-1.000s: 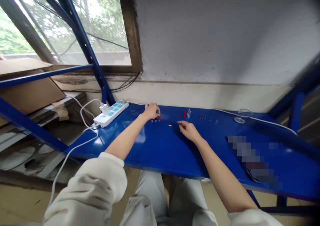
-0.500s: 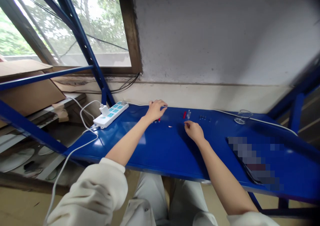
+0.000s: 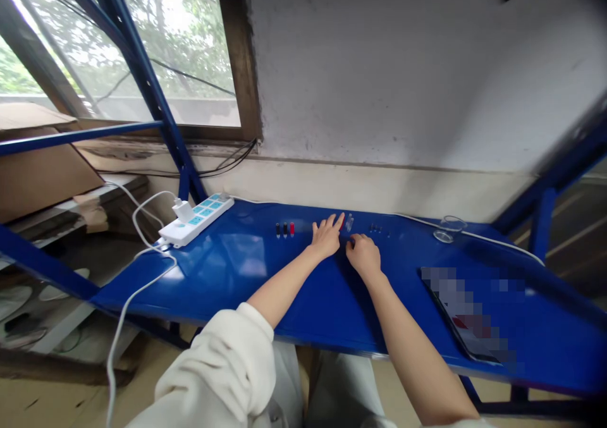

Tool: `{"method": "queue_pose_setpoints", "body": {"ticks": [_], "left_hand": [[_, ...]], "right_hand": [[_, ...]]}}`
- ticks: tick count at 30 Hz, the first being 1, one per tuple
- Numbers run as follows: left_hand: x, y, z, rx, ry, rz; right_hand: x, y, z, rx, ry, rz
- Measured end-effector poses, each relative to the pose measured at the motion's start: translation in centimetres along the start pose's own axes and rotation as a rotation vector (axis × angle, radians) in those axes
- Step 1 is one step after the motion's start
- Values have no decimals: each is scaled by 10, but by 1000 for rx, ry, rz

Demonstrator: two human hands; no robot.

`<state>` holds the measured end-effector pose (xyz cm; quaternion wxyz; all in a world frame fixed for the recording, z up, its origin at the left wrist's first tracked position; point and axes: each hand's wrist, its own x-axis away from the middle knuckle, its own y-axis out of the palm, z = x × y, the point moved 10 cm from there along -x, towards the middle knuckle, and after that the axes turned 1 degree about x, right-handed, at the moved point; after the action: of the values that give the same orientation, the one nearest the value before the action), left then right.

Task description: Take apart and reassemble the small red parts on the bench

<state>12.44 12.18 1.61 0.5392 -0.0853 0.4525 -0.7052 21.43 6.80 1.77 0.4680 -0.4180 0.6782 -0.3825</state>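
Note:
My left hand [image 3: 326, 237] is over the blue table with its fingers spread. Its fingertips reach a small red piece [image 3: 342, 221]; whether they touch it I cannot tell. Just right of that lie small clear pieces [image 3: 349, 222]. My right hand [image 3: 364, 255] rests close by with curled fingers and thumb pressed together; what they hold, if anything, is hidden. To the left, two small black cylinders [image 3: 285, 229] and a red cylinder [image 3: 292, 229] stand in a row, each with a pale lower end. Several tiny dark bits [image 3: 375, 228] lie beyond my right hand.
A white power strip [image 3: 196, 219] with a plugged-in adapter sits at the table's left, its cable hanging over the edge. At the back right stands a clear cup [image 3: 448, 231] beside a white cable. A dark flat object [image 3: 459, 317], partly pixelated, lies at the front right.
My left hand has moved right, away from the row of small cylinders, to the red piece, and its fingers now spread. My right hand stays closed near the same spot. The view has shifted slightly.

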Motion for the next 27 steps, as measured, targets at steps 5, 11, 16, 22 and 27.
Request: {"method": "queue_pose_setpoints", "body": {"ticks": [5,11,16,22,27], "left_hand": [[-9,-1,11,-136,68,45],[-5,-18,11,-111,63,105],[21,-49,0,82,19,168],[51,-68,-15,348,-77,305],[59,-58,-25,462,-183,311]], "right_hand": [[-1,8,0,15,1,10],[-6,35,2,-23,-9,-71],[-10,49,3,-24,11,-133],[-14,59,7,12,37,-182],[-15,61,7,41,51,-199]]}}
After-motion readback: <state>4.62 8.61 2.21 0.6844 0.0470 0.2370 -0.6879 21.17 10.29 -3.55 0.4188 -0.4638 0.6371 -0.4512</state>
